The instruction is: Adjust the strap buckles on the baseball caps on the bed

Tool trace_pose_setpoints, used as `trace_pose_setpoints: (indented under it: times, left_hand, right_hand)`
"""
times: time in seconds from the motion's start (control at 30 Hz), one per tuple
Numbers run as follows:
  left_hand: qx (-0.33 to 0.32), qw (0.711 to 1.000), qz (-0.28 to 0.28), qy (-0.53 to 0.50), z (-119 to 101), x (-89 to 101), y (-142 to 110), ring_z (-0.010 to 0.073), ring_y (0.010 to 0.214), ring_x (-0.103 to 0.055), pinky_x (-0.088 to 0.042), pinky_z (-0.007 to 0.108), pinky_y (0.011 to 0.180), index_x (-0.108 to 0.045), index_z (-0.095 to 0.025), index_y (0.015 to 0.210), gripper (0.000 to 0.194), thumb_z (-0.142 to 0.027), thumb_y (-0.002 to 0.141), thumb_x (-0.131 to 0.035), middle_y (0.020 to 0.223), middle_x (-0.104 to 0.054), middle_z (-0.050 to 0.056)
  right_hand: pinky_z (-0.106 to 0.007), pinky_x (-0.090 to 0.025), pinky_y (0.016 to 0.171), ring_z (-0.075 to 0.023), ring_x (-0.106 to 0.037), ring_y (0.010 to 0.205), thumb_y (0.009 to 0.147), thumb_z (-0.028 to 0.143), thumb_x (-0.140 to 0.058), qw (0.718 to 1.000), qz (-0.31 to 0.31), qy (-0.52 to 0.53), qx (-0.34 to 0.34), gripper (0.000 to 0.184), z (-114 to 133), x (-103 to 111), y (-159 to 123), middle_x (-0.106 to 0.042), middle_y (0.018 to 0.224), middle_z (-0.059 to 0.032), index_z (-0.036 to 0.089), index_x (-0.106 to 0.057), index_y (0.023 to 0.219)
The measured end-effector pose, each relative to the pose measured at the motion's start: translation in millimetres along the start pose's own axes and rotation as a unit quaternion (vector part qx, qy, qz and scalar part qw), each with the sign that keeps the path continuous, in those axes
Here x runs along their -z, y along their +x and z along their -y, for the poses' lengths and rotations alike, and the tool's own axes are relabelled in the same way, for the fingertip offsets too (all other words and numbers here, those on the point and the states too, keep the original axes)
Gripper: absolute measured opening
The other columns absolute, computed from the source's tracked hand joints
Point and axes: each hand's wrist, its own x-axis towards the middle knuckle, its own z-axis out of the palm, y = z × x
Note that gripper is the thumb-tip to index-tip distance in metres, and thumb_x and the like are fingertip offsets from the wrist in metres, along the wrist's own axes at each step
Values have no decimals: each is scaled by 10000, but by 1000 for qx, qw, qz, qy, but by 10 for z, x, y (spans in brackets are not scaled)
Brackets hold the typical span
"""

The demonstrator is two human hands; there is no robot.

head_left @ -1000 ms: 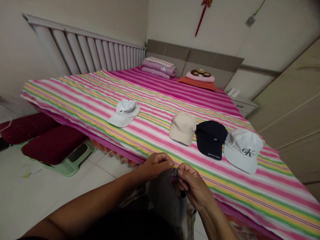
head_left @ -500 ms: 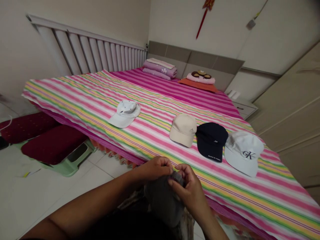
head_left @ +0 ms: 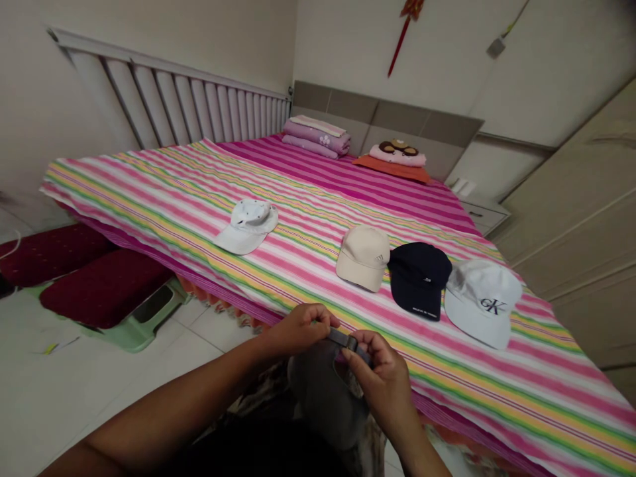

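Note:
A dark grey cap point(head_left: 322, 397) hangs below my hands, close to my lap, its back opening facing up. My left hand point(head_left: 303, 328) pinches one end of the cap's adjustment strap point(head_left: 338, 336). At the buckle point(head_left: 352, 343), my right hand point(head_left: 380, 364) grips the strap between thumb and fingers. The strap is stretched between the two hands. On the bed beyond them lie a beige cap point(head_left: 364, 257), a navy cap point(head_left: 421, 278) and a white cap with black letters point(head_left: 484, 301), side by side. Another white cap point(head_left: 248, 225) lies apart, farther left.
The bed has a striped sheet point(head_left: 163, 192). Folded purple bedding point(head_left: 318, 138) and a pink-and-orange pile point(head_left: 395, 159) are near the headboard point(head_left: 397, 119). At the left stands a green stool point(head_left: 134, 334) with a dark red cushion. A wardrobe point(head_left: 581, 218) is on the right.
My hands have moved slightly apart, and the strap with its buckle now shows stretched between them. Before, the fingers were closer together over the strap. The other caps have not moved.

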Motion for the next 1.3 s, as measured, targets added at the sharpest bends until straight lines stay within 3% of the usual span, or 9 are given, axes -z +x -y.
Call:
trace_pose_setpoints:
  times: [0.1, 0.17, 0.33, 0.43, 0.6, 0.7, 0.83, 1.0, 1.3]
  left_hand:
    - [-15, 999, 8, -44, -77, 27, 12, 145, 887, -519, -372, 244, 724, -527, -150, 792, 170, -179, 628, -560, 978, -577, 53]
    - [-18, 996, 76, -40, -136, 37, 25, 129, 843, -521, -367, 235, 713, -547, -152, 881, 234, -235, 665, -584, 919, -586, 30]
    - [21, 972, 234, -3, -234, 46, 55, 53, 541, -416, -301, 186, 538, -549, -122, 654, 222, -301, 635, -678, 579, -501, -49]
    - [59, 964, 220, -134, -261, 28, 60, 56, 496, -442, -320, 193, 516, -542, -123, 654, 278, -347, 612, -700, 554, -523, -38]
    - [85, 952, 198, -216, -269, -25, 28, 69, 495, -503, -363, 197, 519, -552, -113, 677, 271, -296, 583, -728, 563, -564, -11]
    - [55, 963, 195, -176, -253, -51, -19, 77, 539, -519, -375, 201, 541, -552, -129, 764, 290, -270, 578, -725, 626, -583, -6]
    - [-95, 988, 119, 32, -252, -79, -102, 68, 588, -483, -352, 184, 542, -555, -143, 813, 272, -185, 584, -697, 687, -566, -18]
    - [-243, 942, 20, 231, -275, -95, -158, 116, 679, -531, -387, 218, 624, -586, -150, 765, 167, -157, 609, -645, 719, -605, 13]
    - [-174, 977, 44, 111, -229, -109, -134, 118, 685, -547, -396, 216, 631, -609, -131, 771, 271, -281, 581, -729, 721, -617, 14]
  right_hand:
    - [-263, -364, 556, -133, -458, 586, 715, 318, -614, 1000, 11, -2, 8, 166, 27, -4, 3, -533, 664, 8, 191, -545, 795]
    - [-266, -368, 567, -141, -469, 604, 709, 304, -621, 1000, 20, 1, 18, 159, 64, -13, 11, -543, 675, 4, 190, -554, 798]
    - [-262, -370, 584, -151, -482, 642, 629, 265, -694, 998, 45, 38, 19, 221, 185, 58, 39, -551, 695, -1, 195, -571, 800]
    - [-227, -324, 494, -115, -433, 551, 658, 380, -672, 987, 108, 109, -37, 301, 243, 178, 53, -519, 635, 16, 195, -557, 866]
    - [-219, -160, 409, -60, -253, 415, 723, 470, -585, 974, 146, 147, -86, 340, 301, 277, 57, -385, 443, 50, 158, -526, 602]
    - [-225, -100, 410, -51, -193, 396, 680, 444, -636, 968, 118, 189, -114, 317, 304, 236, 46, -329, 395, 76, 160, -514, 606]
    - [-224, -80, 413, -43, -171, 383, 649, 436, -661, 956, 106, 238, -137, 313, 265, 179, 34, -301, 380, 92, 159, -517, 623]
    - [-217, -70, 411, -36, -161, 380, 625, 424, -682, 951, 101, 255, -142, 313, 227, 149, 26, -289, 387, 97, 154, -526, 632]
    - [-205, -91, 403, -31, -160, 369, 635, 398, -687, 938, 90, 305, -141, 295, 202, 92, 32, -288, 387, 104, 164, -507, 648]
